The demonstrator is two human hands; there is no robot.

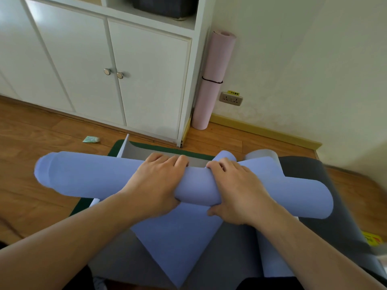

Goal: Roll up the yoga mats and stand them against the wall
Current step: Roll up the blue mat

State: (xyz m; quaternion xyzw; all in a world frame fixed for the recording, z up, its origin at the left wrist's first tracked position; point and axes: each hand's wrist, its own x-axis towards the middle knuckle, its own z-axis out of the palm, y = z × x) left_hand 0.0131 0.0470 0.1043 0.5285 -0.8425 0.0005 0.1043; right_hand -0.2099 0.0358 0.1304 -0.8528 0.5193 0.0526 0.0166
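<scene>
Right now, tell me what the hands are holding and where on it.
Both hands, left hand and right hand, grip the blue yoga mat around the middle of its rolled part, fingers curled over the top.

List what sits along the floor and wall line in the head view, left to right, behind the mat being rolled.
Small green packet → white cabinet → rolled pink mat standing upright → wall socket.

The wooden floor [41,126] carries a dark green mat [146,145] at centre, a rolled pink mat [211,80] standing at one o'clock against the wall, and a small green packet [91,139] at ten o'clock
</scene>
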